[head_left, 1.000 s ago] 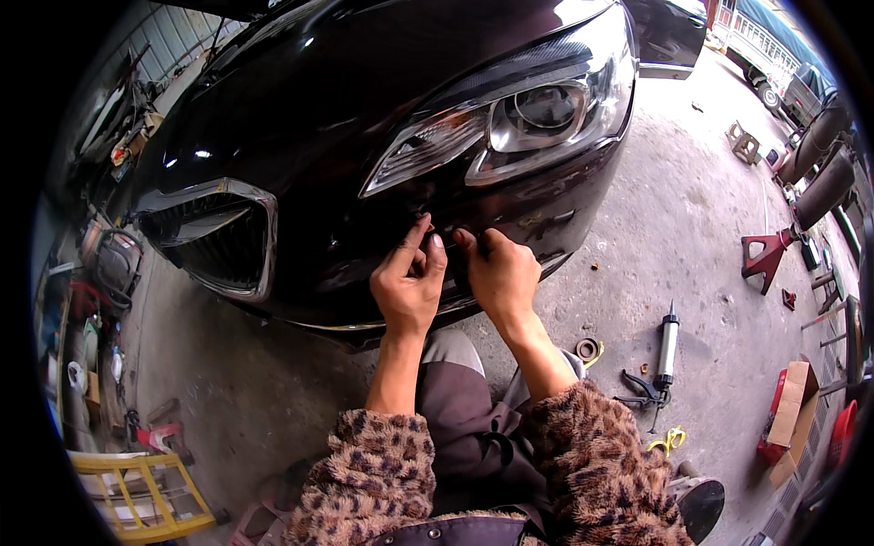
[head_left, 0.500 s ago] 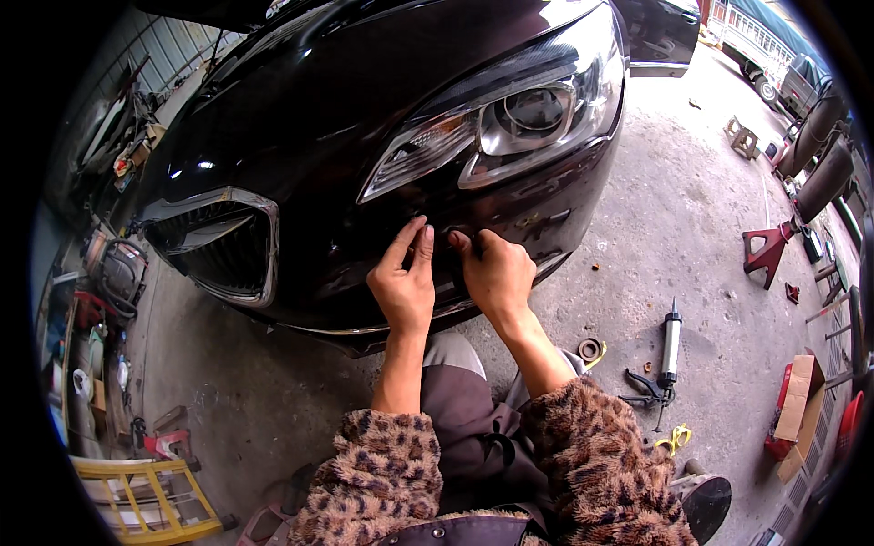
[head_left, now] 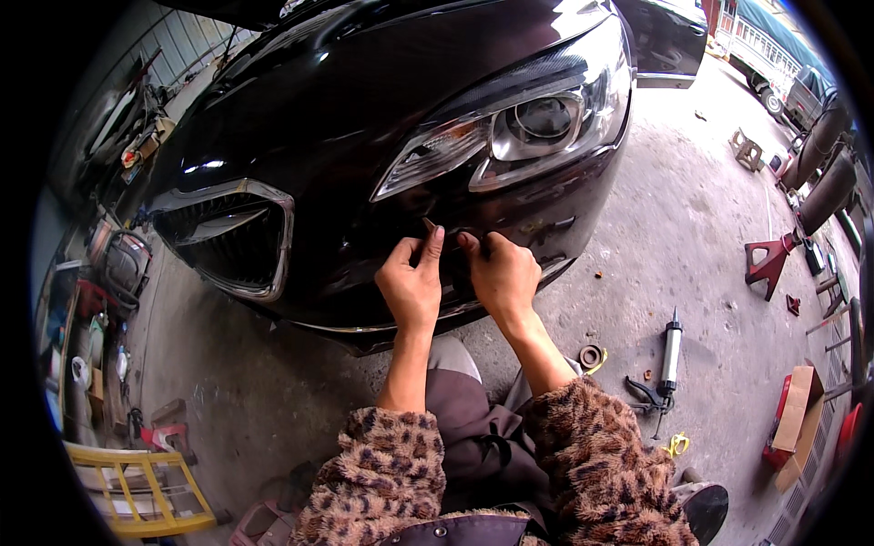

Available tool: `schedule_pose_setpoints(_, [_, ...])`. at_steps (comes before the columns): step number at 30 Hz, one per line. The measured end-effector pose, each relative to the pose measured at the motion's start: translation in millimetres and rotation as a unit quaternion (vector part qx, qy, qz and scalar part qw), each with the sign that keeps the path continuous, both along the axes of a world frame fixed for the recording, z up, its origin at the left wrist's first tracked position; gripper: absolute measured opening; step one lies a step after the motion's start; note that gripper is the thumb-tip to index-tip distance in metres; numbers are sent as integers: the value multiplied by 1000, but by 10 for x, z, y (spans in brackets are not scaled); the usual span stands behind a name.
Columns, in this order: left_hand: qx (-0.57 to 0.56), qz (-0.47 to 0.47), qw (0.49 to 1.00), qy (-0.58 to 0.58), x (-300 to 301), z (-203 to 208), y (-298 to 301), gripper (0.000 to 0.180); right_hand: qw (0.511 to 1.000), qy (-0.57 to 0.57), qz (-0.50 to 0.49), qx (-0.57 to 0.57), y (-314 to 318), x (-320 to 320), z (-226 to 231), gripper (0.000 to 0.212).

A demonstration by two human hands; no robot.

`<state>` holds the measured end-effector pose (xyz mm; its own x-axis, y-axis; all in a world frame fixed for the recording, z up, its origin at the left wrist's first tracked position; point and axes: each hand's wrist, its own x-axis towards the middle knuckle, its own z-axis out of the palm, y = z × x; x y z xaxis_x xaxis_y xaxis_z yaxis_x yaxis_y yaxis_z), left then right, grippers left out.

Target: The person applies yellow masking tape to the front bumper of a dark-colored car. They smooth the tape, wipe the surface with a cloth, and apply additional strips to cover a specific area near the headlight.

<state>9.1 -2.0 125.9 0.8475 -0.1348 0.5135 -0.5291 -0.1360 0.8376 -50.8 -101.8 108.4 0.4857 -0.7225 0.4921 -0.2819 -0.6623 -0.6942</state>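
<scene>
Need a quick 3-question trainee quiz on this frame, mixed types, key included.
1. True or false: both hands rest on the dark bumper just below the headlight.
2. Which tool lies on the concrete floor to the person's right? A) caulking gun B) hammer C) drill
3. Fill in: the red stand at the right edge is a jack ____.

Key:
1. True: left hand and right hand both touch it.
2. A: caulking gun.
3. stand: jack stand.

a caulking gun (head_left: pixel 669 350) and tape roll (head_left: pixel 591 356) lie on the concrete floor (head_left: pixel 692 237), a red jack stand (head_left: pixel 770 261) farther right, a yellow rack (head_left: pixel 137 487) lower left.
</scene>
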Motion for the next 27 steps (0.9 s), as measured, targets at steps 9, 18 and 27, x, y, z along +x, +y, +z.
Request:
schedule_pose_setpoints(9, [22,8,1000,-11,48,-6,36,44,1000,-16,4,16,33,41,-14,49])
schedule_pose_setpoints(18, [31,4,1000,5,68,-50,31,43,1000,-24,-2,20,-22,2,137,55])
schedule_pose_setpoints(27, [9,-11,999,40,53,-67,39,43,1000,-2,-24,5,-144,71,173,51])
